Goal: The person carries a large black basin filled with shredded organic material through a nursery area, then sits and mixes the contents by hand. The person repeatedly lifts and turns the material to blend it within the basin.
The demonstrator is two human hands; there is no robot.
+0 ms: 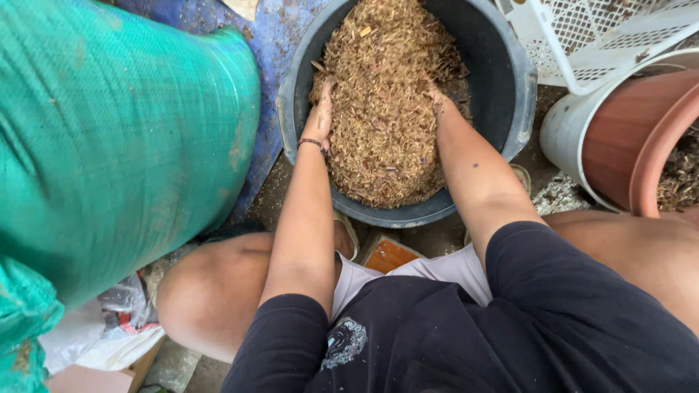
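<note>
We found a heap of dry, tan-brown chopped husk (pixel 382 109) (coarse, fibrous, with paler chips) filling a dark round tub (pixel 510 80) on the ground between the person's knees. The left hand (pixel 321 113) lay flat against the heap's left flank, fingers pushed into the material. The right hand (pixel 439 98) was sunk in on the opposite side; its fingers were buried, so we could not tell how far either hand was closed or what it gripped. A green woven sack (pixel 109 138) stood just left. A terracotta pot (pixel 641 138) was cut off at right.
</note>
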